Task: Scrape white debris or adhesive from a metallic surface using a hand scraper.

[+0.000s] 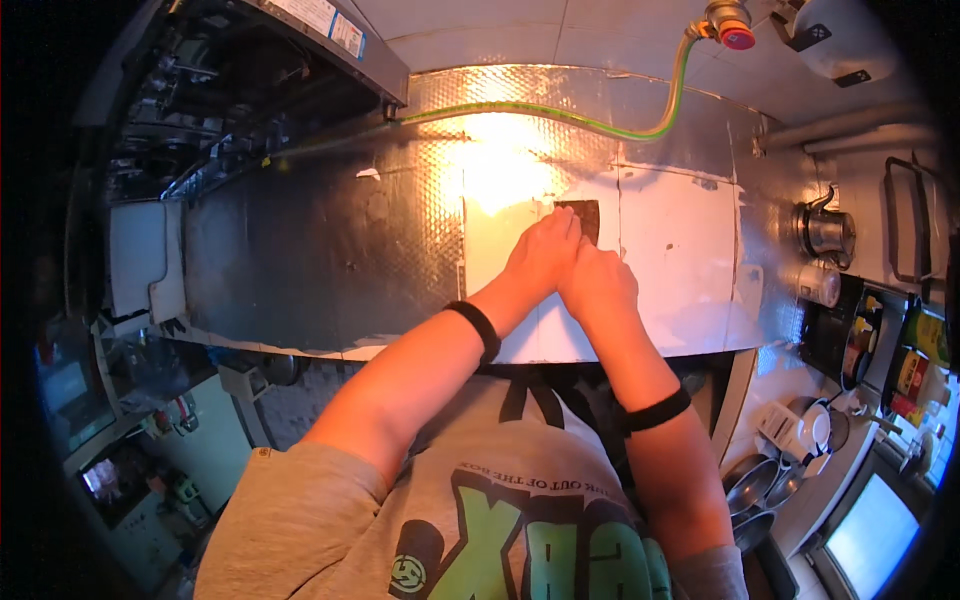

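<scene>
My left hand (545, 246) and my right hand (599, 281) are pressed together over the pale part of a counter (680, 240). Between and just beyond them shows a dark brown, flat rectangular piece (583, 218). The left fingers close on its near left side, and the right hand is closed against its lower end. My hands cover the rest of the piece, so its exact kind stays unclear. Around it, the surface is white with seams, while a silver embossed foil sheet (435, 230) lies to the left. Both wrists wear black bands.
A gas stove (200, 110) stands at the far left. A yellow-green hose (560, 111) runs along the foil-covered back edge to a valve with a red knob (737, 36). At the right are a metal kettle (828, 229) and, lower down, several pans (752, 484).
</scene>
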`<state>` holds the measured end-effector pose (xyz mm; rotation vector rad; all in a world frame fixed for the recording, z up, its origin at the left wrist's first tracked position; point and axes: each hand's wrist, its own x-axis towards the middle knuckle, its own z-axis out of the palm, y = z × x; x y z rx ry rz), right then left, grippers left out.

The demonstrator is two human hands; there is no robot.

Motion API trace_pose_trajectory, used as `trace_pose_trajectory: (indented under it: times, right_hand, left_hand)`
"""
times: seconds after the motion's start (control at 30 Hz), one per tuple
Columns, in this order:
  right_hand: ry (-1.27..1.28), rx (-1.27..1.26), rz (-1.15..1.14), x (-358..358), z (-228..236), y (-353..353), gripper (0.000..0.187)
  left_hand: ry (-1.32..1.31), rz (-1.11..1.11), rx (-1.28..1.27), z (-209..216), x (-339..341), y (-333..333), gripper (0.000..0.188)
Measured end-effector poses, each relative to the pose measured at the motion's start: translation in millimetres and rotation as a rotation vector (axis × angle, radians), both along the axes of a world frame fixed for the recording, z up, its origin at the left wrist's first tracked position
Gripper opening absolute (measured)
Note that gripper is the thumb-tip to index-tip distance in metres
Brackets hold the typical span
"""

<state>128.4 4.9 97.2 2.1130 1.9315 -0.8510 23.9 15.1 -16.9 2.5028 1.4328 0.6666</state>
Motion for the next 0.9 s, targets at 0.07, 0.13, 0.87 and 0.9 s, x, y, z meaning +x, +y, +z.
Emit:
trace_pose_trajectory:
  times: [0.07,0.13,0.87,0.9]
  right_hand:
    - [-0.008,-0.008,0.004,2.6,3.5,4.7,0.030]
    - [-0.012,-0.009,0.018,0.5,7.0,5.2,0.030]
    - [0.021,0.015,0.001,-3.7,3.4,5.5,0.030]
    - [0.015,0.010,-0.005,-3.0,4.5,3.2,0.029]
  left_hand:
    - [0.000,-0.060,-0.126,16.4,-1.4,7.9,0.031]
    - [0.008,-0.045,-0.117,12.9,-2.5,6.1,0.031]
    - [-0.060,0.030,-0.068,1.4,-4.3,1.9,0.031]
    - [-0.075,0.053,-0.005,-4.0,-1.4,-0.5,0.029]
